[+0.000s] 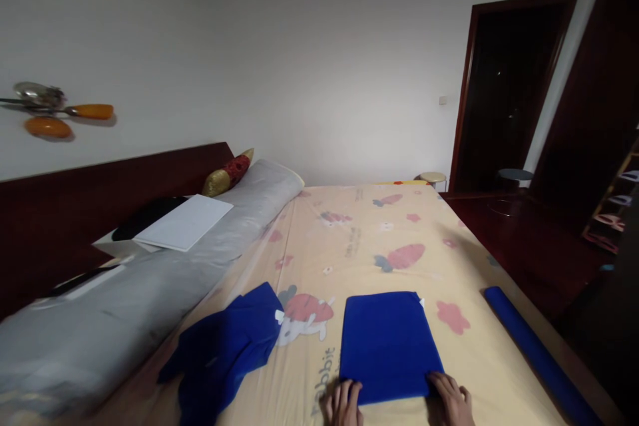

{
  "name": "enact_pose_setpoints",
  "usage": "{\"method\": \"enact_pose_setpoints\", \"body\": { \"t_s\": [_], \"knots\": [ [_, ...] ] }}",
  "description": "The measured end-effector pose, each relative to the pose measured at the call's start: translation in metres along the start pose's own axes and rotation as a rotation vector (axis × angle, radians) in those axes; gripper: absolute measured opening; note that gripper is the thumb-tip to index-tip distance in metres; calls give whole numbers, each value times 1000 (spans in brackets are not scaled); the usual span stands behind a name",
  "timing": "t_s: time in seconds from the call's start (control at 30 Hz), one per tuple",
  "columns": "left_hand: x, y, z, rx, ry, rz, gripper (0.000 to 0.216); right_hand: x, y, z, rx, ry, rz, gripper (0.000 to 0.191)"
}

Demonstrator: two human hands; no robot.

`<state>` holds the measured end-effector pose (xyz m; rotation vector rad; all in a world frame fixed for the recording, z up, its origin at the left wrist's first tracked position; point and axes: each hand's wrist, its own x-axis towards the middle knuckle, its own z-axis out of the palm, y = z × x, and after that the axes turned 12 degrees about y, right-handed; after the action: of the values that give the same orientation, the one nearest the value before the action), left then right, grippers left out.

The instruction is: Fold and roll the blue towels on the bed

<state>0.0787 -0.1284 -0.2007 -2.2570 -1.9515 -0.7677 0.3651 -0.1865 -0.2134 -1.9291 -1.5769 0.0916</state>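
A flat, folded blue cloth [389, 346] lies on the bed in front of me, roughly square, with a small white tag at its far right corner. My left hand [345, 403] grips its near left corner with bent fingers. At the near right corner, my right hand [453, 398] is closed on the edge in the same way. The thumbs are partly hidden. Left of the folded piece lies a second blue cloth [234, 349], loose and rumpled, with a white tag. Along the right side of the bed runs a long rolled blue cloth [532, 349].
The bed sheet [359, 213] has rabbit and carrot prints. A long grey bolster [164, 293] lies against the dark headboard [124, 176], with a white box [184, 223] on it. Two stools, one with a pale seat [432, 178], stand beyond the bed near a doorway.
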Motion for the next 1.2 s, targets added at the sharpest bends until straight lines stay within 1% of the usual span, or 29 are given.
{"method": "enact_pose_setpoints", "body": {
  "t_s": [0.07,0.2,0.3,0.4,0.53,0.6,0.67,0.73,0.8,0.83,0.87,0.9,0.93,1.0,1.03,1.07,1.1,1.13,1.2],
  "knots": [
    [14,2,-14,-37,-111,-7,52,11,-5,-4,22,-44,0,46],
    [44,10,-46,-89,-285,29,43,36,-17,-13,-13,-55,64,40],
    [66,13,-65,-98,-435,10,40,51,-16,-21,10,-133,130,39],
    [77,9,-71,-100,-525,-20,38,55,-5,-29,32,-170,153,42],
    [78,3,-68,-78,-562,-74,34,46,6,-38,49,-215,172,31],
    [74,4,-64,-54,-544,-111,32,40,7,-39,50,-229,183,30],
    [69,7,-60,-32,-502,-143,34,35,5,-38,27,-205,202,34],
    [62,10,-50,7,-418,-182,41,33,1,-32,-45,-111,232,40],
    [51,9,-34,73,-268,-207,50,29,-6,-21,-145,46,245,44],
    [45,9,-23,97,-173,-193,54,27,-11,-14,-178,118,225,45],
    [39,8,-11,98,-78,-144,58,24,-17,-5,-183,161,178,46],
    [32,9,2,68,5,-54,60,22,-25,4,-160,180,115,47],
    [26,10,14,9,69,64,61,19,-33,14,-112,161,30,50],
    [14,18,37,-124,162,301,59,13,-50,35,8,59,-140,53],
    [9,23,46,-172,184,390,57,11,-57,44,52,11,-206,54],
    [5,28,52,-199,185,445,55,8,-63,52,76,-19,-256,54],
    [2,33,55,-208,164,469,54,7,-67,57,85,-30,-298,54],
    [1,37,54,-206,121,470,54,5,-70,61,86,-24,-335,54],
    [2,38,45,-201,-10,444,54,3,-69,61,80,14,-395,53]
  ]
}}
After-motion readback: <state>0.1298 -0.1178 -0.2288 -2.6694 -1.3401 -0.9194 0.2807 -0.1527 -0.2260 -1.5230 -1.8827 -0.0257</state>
